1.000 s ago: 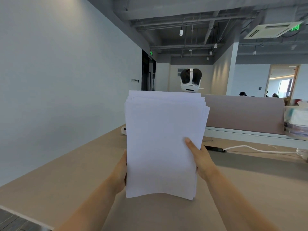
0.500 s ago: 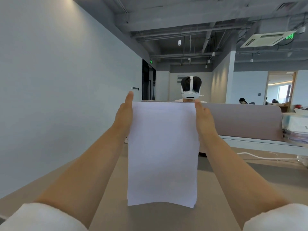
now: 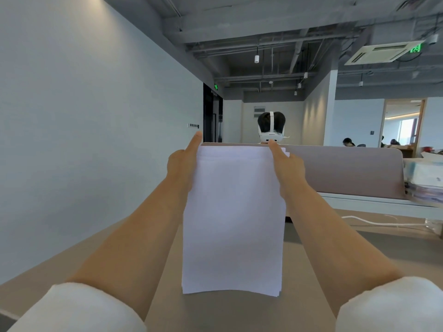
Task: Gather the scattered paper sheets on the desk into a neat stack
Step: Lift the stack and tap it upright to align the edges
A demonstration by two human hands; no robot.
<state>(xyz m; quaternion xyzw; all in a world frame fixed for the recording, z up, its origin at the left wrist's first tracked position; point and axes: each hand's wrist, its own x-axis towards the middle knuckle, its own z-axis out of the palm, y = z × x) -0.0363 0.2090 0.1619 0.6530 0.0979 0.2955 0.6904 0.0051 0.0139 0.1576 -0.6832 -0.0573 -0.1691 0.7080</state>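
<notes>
The paper stack (image 3: 232, 212) stands upright, its lower edge resting on the tabletop (image 3: 215, 315). The left hand (image 3: 181, 167) and the right hand (image 3: 288, 168) hold its side edges near the top, each grip narrow with the index finger straight. The upper edges are not yet even. If one grip loosens, I think the sheets may bow, slide down and fan out.
</notes>
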